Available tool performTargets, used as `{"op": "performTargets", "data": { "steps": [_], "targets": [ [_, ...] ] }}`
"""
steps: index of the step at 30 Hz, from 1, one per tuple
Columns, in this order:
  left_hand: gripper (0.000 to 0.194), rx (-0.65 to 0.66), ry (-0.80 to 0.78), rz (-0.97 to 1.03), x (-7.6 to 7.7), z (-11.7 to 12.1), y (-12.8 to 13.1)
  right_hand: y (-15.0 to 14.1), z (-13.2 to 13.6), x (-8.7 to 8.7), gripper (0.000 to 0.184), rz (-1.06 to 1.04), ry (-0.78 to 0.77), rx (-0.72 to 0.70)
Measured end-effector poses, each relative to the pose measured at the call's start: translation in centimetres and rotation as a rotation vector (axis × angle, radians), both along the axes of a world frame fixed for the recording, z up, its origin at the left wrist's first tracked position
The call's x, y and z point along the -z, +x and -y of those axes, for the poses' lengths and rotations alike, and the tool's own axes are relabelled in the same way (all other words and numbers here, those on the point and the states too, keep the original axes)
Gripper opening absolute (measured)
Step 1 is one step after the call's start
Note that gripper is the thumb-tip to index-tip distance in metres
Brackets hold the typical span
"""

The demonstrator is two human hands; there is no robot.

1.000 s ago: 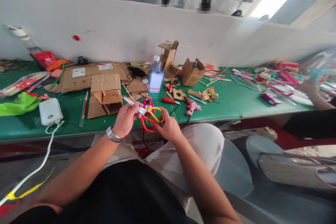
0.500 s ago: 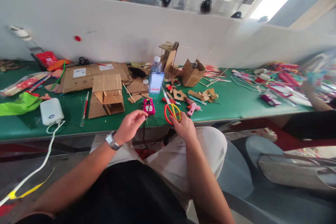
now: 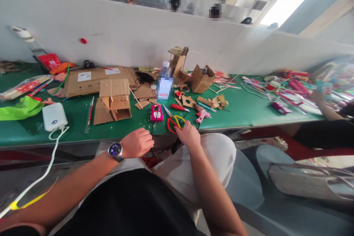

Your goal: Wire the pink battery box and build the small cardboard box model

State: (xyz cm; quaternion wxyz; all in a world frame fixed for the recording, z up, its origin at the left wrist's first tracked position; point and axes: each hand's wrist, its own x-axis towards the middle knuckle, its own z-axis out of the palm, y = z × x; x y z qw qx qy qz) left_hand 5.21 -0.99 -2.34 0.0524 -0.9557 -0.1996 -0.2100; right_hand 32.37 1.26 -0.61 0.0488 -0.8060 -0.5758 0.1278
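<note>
My right hand (image 3: 190,134) grips scissors (image 3: 167,110) by their handles, one red and one yellow. The blades lie close together and point away over the table, just right of a pink socket block (image 3: 157,113) with a black plug in it. My left hand (image 3: 138,142) hovers before the table edge, palm down, with its fingers curled in; nothing shows in it. A red-handled tool (image 3: 178,107) and a pink glue gun (image 3: 203,115) lie beyond the scissors. Left of the socket block stands a folded cardboard structure (image 3: 114,94).
A bottle (image 3: 165,68) stands behind the socket block, near cardboard scraps (image 3: 217,101) and a cardboard box (image 3: 202,78). A white power bank (image 3: 54,116) with a cable lies at left. Another person's hand (image 3: 319,97) is among craft supplies at right.
My left hand has let go of the scissor blades, drawn back and turned palm down. My right hand carried the scissors right and then slightly back left, their blades now pointing toward the table.
</note>
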Motion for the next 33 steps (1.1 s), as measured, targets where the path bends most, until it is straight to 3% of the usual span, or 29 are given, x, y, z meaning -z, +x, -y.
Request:
{"op": "performTargets", "data": {
  "steps": [9,17,22,25,29,33],
  "targets": [
    [0.017,0.131,0.090,-0.093,-0.1,-0.9,-0.2,-0.7,0.1,0.2,0.068,0.014,0.014,-0.042],
    [0.019,0.142,0.096,-0.065,-0.5,-0.9,0.1,0.3,0.0,0.2,0.058,-0.099,0.078,-0.130],
    [0.022,0.138,0.111,-0.029,-0.7,-0.9,0.1,2.8,1.7,-3.3,0.050,-0.218,0.262,-0.116],
    [0.022,0.128,0.118,-0.019,-1.1,-0.7,0.4,3.3,4.0,-6.4,0.050,-0.439,0.525,-0.121],
    [0.018,0.118,0.123,-0.039,-1.9,-0.3,1.2,2.2,6.6,-9.4,0.042,-0.833,0.819,-0.234],
    [0.018,0.124,0.144,-0.012,-3.0,0.1,1.8,0.4,7.9,-10.9,0.034,-0.877,1.012,-0.331]
  ]
}}
